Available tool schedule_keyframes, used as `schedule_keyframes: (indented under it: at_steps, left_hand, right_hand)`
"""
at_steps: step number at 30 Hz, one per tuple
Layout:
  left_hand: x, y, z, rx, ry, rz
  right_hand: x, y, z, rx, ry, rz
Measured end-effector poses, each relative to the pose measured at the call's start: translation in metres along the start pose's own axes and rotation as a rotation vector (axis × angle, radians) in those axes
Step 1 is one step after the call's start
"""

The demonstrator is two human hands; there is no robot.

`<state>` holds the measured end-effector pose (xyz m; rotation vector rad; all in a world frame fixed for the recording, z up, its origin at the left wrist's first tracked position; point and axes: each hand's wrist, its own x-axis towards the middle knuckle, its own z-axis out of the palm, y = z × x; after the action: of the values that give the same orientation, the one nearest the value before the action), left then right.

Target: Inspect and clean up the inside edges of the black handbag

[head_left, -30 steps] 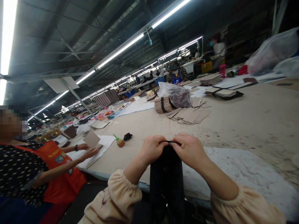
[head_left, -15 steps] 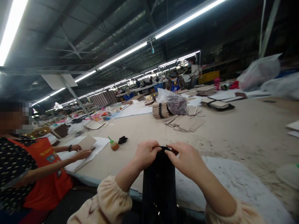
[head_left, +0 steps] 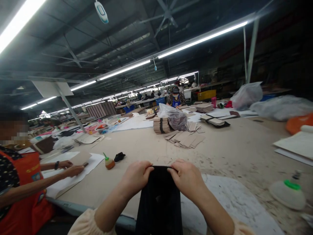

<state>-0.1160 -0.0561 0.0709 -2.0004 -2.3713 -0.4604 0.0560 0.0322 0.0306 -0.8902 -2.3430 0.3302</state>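
Both my hands pinch the top edge of a black cloth [head_left: 160, 199]: left hand [head_left: 137, 178] shut on its left corner, right hand [head_left: 187, 178] shut on its right corner, fingers curled over the hem. The cloth hangs straight down from the grip, long axis vertical, dropping over the table [head_left: 244, 147] edge toward me. Both hands equally near, level with each other. White mat [head_left: 232, 202] lies under and right of the right hand. Small glue bottle [head_left: 109, 162] and a black scrap [head_left: 119, 157] sit left of the left hand, apart. A co-worker's hand [head_left: 73, 169] holds card further left.
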Motion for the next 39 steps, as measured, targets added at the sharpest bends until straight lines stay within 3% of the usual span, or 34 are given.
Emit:
schedule_keyframes:
  at_steps: [3,7,11,17,25,32,39]
  left_hand:
    - [-0.001,0.001,-0.003,0.223,-0.038,0.007]
    - [0.000,0.007,0.002,0.372,0.007,-0.015]
    - [0.002,0.005,0.009,0.287,0.043,-0.018]
    - [0.003,-0.002,0.010,0.090,-0.003,0.014]
    - [0.008,0.002,0.012,0.249,0.007,-0.017]
    - [0.009,-0.004,0.011,0.320,0.001,-0.058]
    - [0.009,0.004,0.000,0.260,-0.070,0.005]
  right_hand:
    - [0.000,-0.003,-0.001,-0.009,-0.002,0.011]
    - [-0.001,-0.004,-0.001,-0.017,-0.004,0.019]
    - [-0.002,0.000,-0.001,-0.012,-0.013,0.004]
    - [0.000,0.004,0.000,-0.016,-0.011,-0.029]
    - [0.000,0.006,0.002,-0.009,-0.003,-0.012]
    - [-0.002,0.006,-0.009,0.096,-0.192,0.016]
    - [-0.005,-0.003,-0.005,-0.139,-0.058,0.036]
